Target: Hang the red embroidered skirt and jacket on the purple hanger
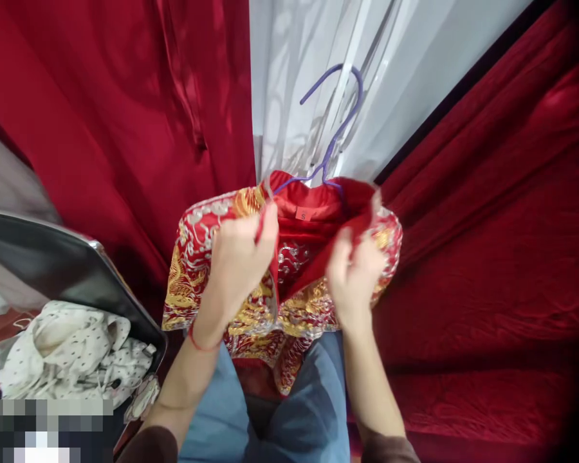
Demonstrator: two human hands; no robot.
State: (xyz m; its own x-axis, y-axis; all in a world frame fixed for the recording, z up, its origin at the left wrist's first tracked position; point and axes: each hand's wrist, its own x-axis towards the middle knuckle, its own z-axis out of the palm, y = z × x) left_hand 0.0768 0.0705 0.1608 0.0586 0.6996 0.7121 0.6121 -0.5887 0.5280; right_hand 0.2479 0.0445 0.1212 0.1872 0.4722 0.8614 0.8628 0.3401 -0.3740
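A red garment (197, 257) with gold and silver embroidery hangs on a purple hanger (335, 138), its collar spread open and a size label (303, 214) showing inside. My left hand (245, 254) grips the left front edge near the collar. On the opposite front edge, my right hand (356, 267) is closed on the fabric, a little blurred. The hanger's hook stands free above the collar, and its arms run down inside the garment.
Red curtains (487, 289) flank a white sheer curtain (289, 77) behind the garment. At the lower left, a dark chair (62, 251) bears white dotted cloth (72, 354). My legs in blue trousers (222, 411) are below.
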